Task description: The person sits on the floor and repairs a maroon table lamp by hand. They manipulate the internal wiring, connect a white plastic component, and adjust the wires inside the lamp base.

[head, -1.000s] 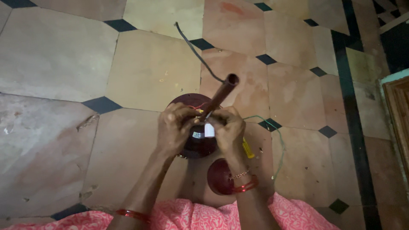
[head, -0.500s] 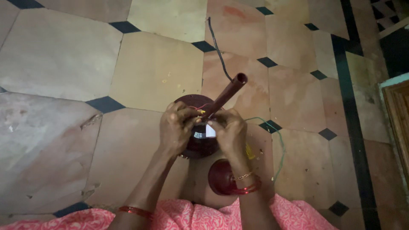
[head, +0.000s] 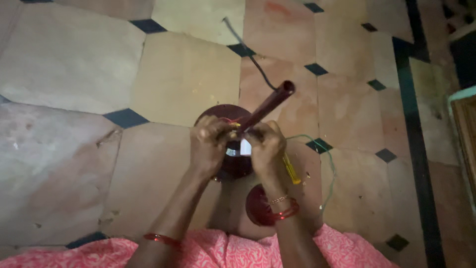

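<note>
Two hands, left hand [head: 210,144] and right hand [head: 265,146], pinch closed on a dark red tube [head: 267,105] above a round base [head: 225,141]. Steady fingers suit this. A yellow screwdriver [head: 291,171] lies right of the base.

**Tiled floor in dim, warm light**

The floor [head: 74,54] is laid with large octagonal stone tiles in beige, pinkish and grey tones, joined by small dark diamond insets [head: 125,118]. Cracks and chips are seen in the grey tile at lower left. A dark border strip [head: 415,119] is run along the right. A wooden frame with a pale edge [head: 466,124] is cut off at the right margin.
</note>
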